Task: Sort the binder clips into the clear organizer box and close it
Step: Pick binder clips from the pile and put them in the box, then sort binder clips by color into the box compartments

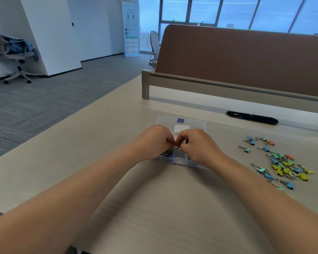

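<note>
Over the clear organizer box point(181, 142) at the desk's centre, the left hand point(152, 142) and right hand point(196, 144) meet, fingertips pinched together on what seems a small clip's wire handles. Better to drop it squarely into one compartment. The binder clips point(281, 164) lie scattered at three o'clock. Both hands hide most compartments.

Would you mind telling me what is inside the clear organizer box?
The clear plastic organizer box shows dark binder clips in its left compartment; both hands cover the rest.
</note>
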`<move>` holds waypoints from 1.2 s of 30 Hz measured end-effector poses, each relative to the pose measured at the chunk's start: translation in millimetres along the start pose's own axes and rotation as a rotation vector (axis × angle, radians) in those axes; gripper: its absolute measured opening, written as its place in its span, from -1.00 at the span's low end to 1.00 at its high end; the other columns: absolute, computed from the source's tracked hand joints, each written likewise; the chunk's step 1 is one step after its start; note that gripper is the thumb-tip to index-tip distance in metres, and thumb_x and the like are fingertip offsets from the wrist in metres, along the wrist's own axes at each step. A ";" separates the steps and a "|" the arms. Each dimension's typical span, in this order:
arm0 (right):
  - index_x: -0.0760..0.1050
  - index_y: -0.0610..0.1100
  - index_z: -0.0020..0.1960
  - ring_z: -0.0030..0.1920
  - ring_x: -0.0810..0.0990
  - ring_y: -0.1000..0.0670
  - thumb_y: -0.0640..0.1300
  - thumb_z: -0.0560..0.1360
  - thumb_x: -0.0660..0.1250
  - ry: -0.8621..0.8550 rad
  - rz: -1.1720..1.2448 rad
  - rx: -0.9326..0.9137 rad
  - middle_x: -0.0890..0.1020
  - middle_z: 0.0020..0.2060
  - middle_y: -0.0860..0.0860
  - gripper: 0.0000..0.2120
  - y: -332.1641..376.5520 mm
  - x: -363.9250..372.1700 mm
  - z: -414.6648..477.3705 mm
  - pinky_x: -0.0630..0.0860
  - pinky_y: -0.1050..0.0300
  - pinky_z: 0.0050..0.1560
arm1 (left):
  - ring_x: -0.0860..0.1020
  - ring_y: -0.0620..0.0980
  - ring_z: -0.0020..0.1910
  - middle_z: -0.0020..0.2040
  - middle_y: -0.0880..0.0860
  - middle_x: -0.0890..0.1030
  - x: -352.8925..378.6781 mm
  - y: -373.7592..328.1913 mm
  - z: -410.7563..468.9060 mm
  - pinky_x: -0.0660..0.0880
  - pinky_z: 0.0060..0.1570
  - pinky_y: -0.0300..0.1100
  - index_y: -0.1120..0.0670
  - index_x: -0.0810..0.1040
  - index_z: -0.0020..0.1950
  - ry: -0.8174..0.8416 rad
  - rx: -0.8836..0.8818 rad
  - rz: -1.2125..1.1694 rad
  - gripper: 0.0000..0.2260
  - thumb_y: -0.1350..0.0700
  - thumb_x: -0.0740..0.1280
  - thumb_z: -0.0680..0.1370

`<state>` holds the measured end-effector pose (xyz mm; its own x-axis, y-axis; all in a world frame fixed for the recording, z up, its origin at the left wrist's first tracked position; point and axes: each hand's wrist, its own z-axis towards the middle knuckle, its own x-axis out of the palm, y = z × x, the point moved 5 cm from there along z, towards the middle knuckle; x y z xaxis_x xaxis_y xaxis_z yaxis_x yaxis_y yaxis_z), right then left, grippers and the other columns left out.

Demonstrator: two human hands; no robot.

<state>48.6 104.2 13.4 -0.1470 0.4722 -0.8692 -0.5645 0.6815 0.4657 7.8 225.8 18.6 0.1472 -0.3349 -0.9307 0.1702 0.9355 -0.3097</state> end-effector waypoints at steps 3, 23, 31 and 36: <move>0.63 0.02 -0.18 -0.13 0.56 0.02 -0.29 0.48 0.22 -0.033 -0.007 0.014 0.62 -0.13 0.07 -0.71 -2.7 -3.9 0.4 0.48 0.15 -0.13 | 0.55 -0.03 -0.05 -0.03 -0.01 0.64 -0.1 -0.7 -0.3 0.47 -0.03 -0.18 0.01 0.71 0.05 -0.012 0.006 0.004 -0.79 0.15 0.28 0.56; 0.65 -0.07 -0.06 -0.08 0.58 0.03 -0.25 0.49 0.20 -0.086 0.063 0.087 0.65 -0.12 0.06 -0.74 -23.6 -36.8 -41.0 0.54 0.09 -0.03 | 0.53 -0.05 -0.13 -0.08 -0.02 0.59 -9.1 -21.8 -1.6 0.42 -0.16 -0.26 0.08 0.67 -0.08 -0.092 -0.056 0.006 -0.83 0.16 0.27 0.56; 0.63 -0.05 0.01 -0.06 0.57 0.07 -0.24 0.52 0.20 -0.143 0.064 0.123 0.64 -0.07 0.08 -0.75 -44.4 -63.0 -81.5 0.53 0.12 -0.01 | 0.53 -0.08 -0.20 -0.13 -0.05 0.62 -4.2 -85.5 5.1 0.39 -0.23 -0.32 0.05 0.63 -0.03 -0.079 0.047 -0.085 -0.84 0.07 0.26 0.59; 0.61 -0.02 -0.03 -0.29 0.56 0.11 -0.23 0.52 0.20 -0.173 0.021 0.199 0.63 -0.19 0.09 -0.77 -77.8 -91.1 -122.9 0.49 0.16 -0.25 | 0.56 -0.06 -0.15 -0.11 -0.06 0.63 16.2 -136.7 10.9 0.51 -0.12 -0.19 0.03 0.63 -0.02 -0.004 0.124 -0.120 -0.85 0.04 0.28 0.58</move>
<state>6.1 -60.5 35.9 -0.0067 0.5644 -0.8255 -0.3890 0.7590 0.5221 -2.5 91.3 48.0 0.1227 -0.4439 -0.8876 0.3055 0.8679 -0.3918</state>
